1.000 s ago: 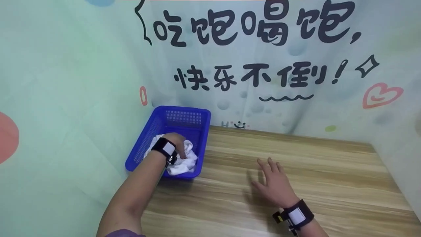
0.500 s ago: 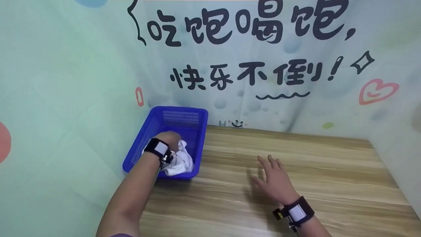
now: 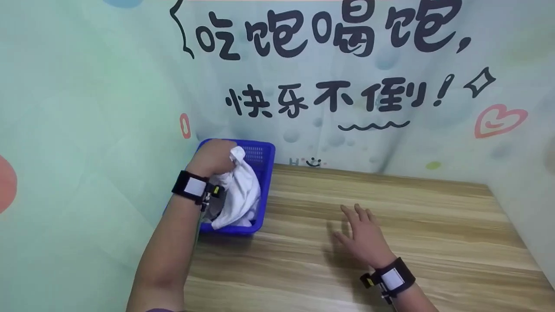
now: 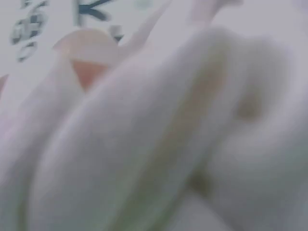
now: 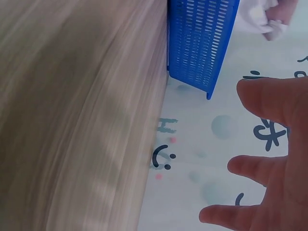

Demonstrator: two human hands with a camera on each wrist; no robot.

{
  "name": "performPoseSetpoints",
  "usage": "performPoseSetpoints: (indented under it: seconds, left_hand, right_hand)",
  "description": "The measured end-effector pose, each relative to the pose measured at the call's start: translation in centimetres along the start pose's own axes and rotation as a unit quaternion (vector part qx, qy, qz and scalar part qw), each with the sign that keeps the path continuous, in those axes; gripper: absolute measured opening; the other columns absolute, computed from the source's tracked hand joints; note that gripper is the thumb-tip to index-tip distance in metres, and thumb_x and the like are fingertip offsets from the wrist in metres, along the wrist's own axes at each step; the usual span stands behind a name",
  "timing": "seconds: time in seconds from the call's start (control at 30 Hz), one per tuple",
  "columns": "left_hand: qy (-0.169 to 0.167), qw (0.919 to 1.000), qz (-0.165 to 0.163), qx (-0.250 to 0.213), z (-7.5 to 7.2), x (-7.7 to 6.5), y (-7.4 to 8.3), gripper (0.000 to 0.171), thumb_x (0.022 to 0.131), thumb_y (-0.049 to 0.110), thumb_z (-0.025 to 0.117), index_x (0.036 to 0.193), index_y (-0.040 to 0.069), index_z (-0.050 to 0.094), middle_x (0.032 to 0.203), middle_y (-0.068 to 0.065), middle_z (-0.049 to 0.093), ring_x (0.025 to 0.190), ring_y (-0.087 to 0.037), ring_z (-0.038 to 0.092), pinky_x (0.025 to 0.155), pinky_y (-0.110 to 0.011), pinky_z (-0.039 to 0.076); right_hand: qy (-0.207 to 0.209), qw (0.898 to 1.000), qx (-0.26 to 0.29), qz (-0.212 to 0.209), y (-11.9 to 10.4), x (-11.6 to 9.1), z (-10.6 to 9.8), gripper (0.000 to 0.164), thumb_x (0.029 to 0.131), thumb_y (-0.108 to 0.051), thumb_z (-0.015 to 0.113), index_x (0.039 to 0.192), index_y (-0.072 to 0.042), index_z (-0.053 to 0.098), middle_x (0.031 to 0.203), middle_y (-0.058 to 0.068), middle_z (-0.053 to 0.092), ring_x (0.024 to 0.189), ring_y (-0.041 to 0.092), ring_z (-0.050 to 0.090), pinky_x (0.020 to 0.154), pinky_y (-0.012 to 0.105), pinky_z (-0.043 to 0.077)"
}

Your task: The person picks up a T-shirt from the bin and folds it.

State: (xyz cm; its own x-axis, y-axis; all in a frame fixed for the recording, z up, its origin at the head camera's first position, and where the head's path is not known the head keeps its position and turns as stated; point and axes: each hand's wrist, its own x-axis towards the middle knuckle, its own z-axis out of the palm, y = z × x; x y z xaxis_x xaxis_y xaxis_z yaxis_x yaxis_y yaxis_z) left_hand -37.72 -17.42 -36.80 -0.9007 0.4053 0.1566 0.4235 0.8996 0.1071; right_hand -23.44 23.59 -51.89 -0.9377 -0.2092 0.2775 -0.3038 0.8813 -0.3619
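Currently, left hand: gripping white cloth, tips hidden from view
Right hand: spread loosely above tabletop
Blue basket: ten o'clock from right hand, cloth partly inside

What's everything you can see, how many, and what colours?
Table: one, brown wood-grained, in front of the person.
Basket: one, blue, on the table's left part.
Cloth: at least one, white, in and above the basket.
Backdrop: count unclear, pale green-blue, behind and beside the table.
Writing: two rows, black, on the backdrop.
Drawings: several, mixed colours, on the backdrop.
Wristbands: two, black with white patches, one per wrist.
Sleeve: one edge, purple, bottom of the head view.
Left hand: one, bare, gripping the cloth.
Right hand: one, bare, right of the basket, fingers spread.
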Motion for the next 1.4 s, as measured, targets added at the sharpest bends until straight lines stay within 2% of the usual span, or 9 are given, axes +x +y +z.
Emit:
performPoseSetpoints:
  seconds: [0.1,0.23,0.47,0.6,0.7,0.8,1.0,1.27,1.4]
  left_hand:
    - [0.092,0.9957,-0.008,0.005,-2.4,-0.4,2.0,0.009,0.084,0.014,0.06,0.077,0.01,0.057,0.076,-0.009,0.063,0.074,-0.029,0.06,0.069,-0.045,0.048]
    - [0.207,0.9782,-0.008,0.003,-4.9,-0.9,5.0,0.013,0.085,0.021,0.062,0.086,0.008,0.06,0.077,-0.011,0.062,0.074,-0.03,0.059,0.066,-0.043,0.048]
    - [0.39,0.9202,0.004,-0.031,-8.3,-1.4,9.7,0.018,0.082,0.024,0.063,0.084,0.007,0.059,0.076,-0.012,0.057,0.068,-0.03,0.054,0.061,-0.043,0.046]
    - [0.443,0.8933,0.021,-0.076,-9.6,-1.1,12.4,0.017,0.08,0.022,0.062,0.082,0.006,0.057,0.076,-0.01,0.053,0.07,-0.027,0.051,0.063,-0.04,0.044]
    - [0.452,0.886,0.027,-0.1,-10.0,-0.9,14.4,0.02,0.08,0.027,0.063,0.084,0.007,0.058,0.077,-0.008,0.053,0.071,-0.024,0.05,0.064,-0.039,0.043]
    - [0.443,0.889,0.035,-0.109,-9.6,-0.8,16.5,0.022,0.081,0.031,0.062,0.086,0.009,0.059,0.079,-0.006,0.055,0.072,-0.022,0.051,0.064,-0.037,0.044]
    - [0.387,0.9149,0.047,-0.103,-6.0,-0.7,20.0,0.026,0.083,0.037,0.064,0.093,0.013,0.061,0.08,-0.004,0.056,0.07,-0.019,0.05,0.061,-0.031,0.044]
    - [0.29,0.9506,0.076,-0.082,-0.5,-0.4,25.6,0.033,0.078,0.042,0.068,0.096,0.016,0.057,0.08,-0.001,0.055,0.066,-0.017,0.05,0.056,-0.029,0.045]
    - [0.252,0.9588,0.11,-0.072,2.1,0.1,27.9,0.034,0.079,0.044,0.067,0.094,0.016,0.054,0.076,0.001,0.052,0.065,-0.013,0.049,0.056,-0.025,0.042]
  right_hand:
    - [0.0,1.0,0.0,0.004,0.3,0.0,-0.4,0.079,0.087,-0.046,0.07,0.15,-0.01,0.039,0.149,0.034,0.038,0.141,0.05,0.034,0.116,0.064,0.021]
    - [0.004,1.0,-0.001,0.008,0.6,-0.1,-0.9,0.078,0.087,-0.045,0.07,0.149,-0.009,0.04,0.147,0.035,0.04,0.14,0.048,0.035,0.117,0.062,0.02]
    - [0.004,1.0,0.007,0.025,0.7,0.0,-1.7,0.076,0.089,-0.046,0.069,0.15,-0.011,0.04,0.149,0.035,0.036,0.137,0.055,0.034,0.111,0.067,0.028]
    - [0.01,0.999,0.021,0.043,0.8,0.0,-2.8,0.075,0.089,-0.047,0.068,0.15,-0.014,0.039,0.15,0.033,0.035,0.134,0.056,0.035,0.104,0.07,0.035]
    - [0.026,0.998,0.037,0.043,0.7,0.0,-3.9,0.075,0.089,-0.046,0.068,0.151,-0.015,0.039,0.15,0.03,0.035,0.132,0.054,0.038,0.102,0.068,0.038]
    - [0.047,0.996,0.063,0.037,0.4,0.0,-5.0,0.076,0.09,-0.046,0.068,0.152,-0.017,0.036,0.149,0.027,0.037,0.132,0.05,0.039,0.102,0.067,0.038]
    - [0.058,0.983,0.169,0.03,-0.6,-0.4,-6.8,0.08,0.091,-0.039,0.068,0.156,-0.025,0.023,0.149,0.019,0.042,0.131,0.04,0.048,0.101,0.059,0.046]
    - [0.019,0.912,0.409,-0.029,-1.8,-1.1,-8.0,0.067,0.096,-0.011,0.062,0.153,-0.029,0.031,0.143,0.011,0.049,0.122,0.031,0.059,0.087,0.038,0.057]
    - [0.026,0.908,0.417,-0.033,-2.0,-1.3,-7.8,0.076,0.09,-0.011,0.07,0.153,-0.029,0.03,0.143,0.006,0.052,0.122,0.02,0.059,0.093,0.031,0.054]
